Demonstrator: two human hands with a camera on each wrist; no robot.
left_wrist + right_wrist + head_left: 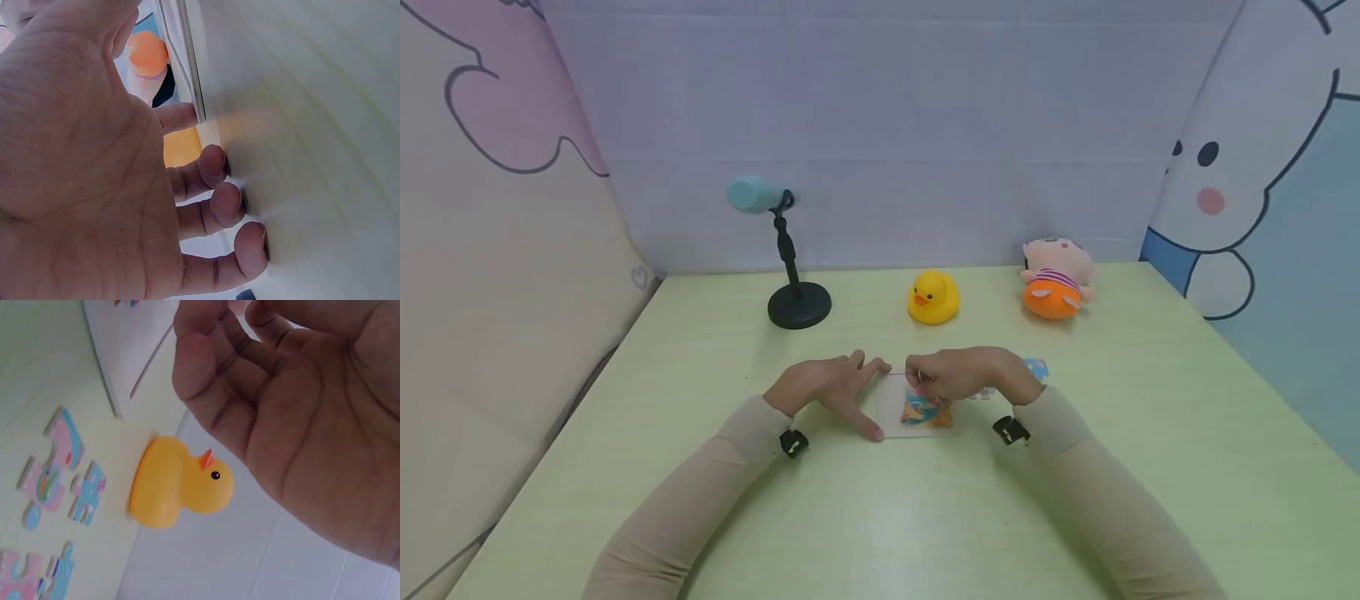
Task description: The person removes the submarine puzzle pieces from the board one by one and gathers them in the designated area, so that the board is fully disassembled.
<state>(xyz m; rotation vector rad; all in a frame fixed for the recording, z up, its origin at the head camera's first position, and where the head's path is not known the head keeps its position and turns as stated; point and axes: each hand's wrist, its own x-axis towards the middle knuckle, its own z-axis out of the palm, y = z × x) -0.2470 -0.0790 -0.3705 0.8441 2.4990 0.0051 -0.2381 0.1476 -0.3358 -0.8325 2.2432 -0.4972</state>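
Note:
A pale flat puzzle board (891, 408) lies in front of the person, with a colourful joined patch of jigsaw pieces (927, 411) at its lower right. The left hand (838, 386) spreads along the board's left side, thumb at the near corner and index finger by the far one. In the left wrist view, a finger touches the board's edge (193, 75) and the other fingertips rest on the table. Above the patch is the right hand (958, 372), fingers curled; whatever lies between its fingertips is hidden. Loose jigsaw pieces (53, 462) lie to the board's right.
Behind the board sits a yellow rubber duck (933, 297). A plush toy (1055, 279) in orange shorts is at the back right. A black stand (799, 305) holding a teal cylinder (754, 194) rises at the back left. A pale curtain (887, 125) hangs behind the table.

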